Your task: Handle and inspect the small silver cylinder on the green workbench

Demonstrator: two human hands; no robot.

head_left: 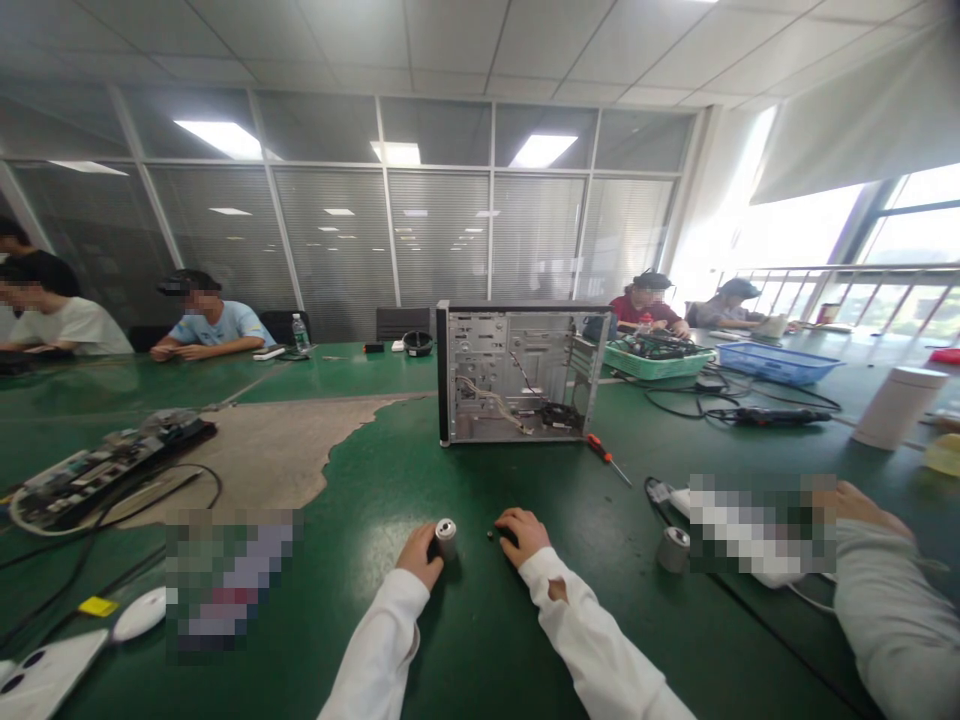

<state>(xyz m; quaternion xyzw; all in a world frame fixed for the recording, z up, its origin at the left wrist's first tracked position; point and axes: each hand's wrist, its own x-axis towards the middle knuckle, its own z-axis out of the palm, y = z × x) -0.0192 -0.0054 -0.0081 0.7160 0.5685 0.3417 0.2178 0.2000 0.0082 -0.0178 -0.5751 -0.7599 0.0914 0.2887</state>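
Observation:
My left hand (pixel 421 556) rests on the green table with its fingers around the left side of a small silver metal cylinder (pixel 445 539). To the right, my right hand (pixel 523 534) lies on the table, fingers curved and apart, near a tiny dark part (pixel 490 535). Nothing shows between its fingers. Beyond both hands stands an open computer case (pixel 517 375) with loose cables and a black fan inside. A screwdriver (pixel 608 458) with a red and black handle lies by the case's right corner.
Another metal cylinder (pixel 673 550) and a white power strip (pixel 739 540) are on the right, beside another person's hand (pixel 862 505). A circuit assembly (pixel 120 470) lies left. Green (pixel 660 365) and blue baskets (pixel 780 363) stand at the back right; several people sit around.

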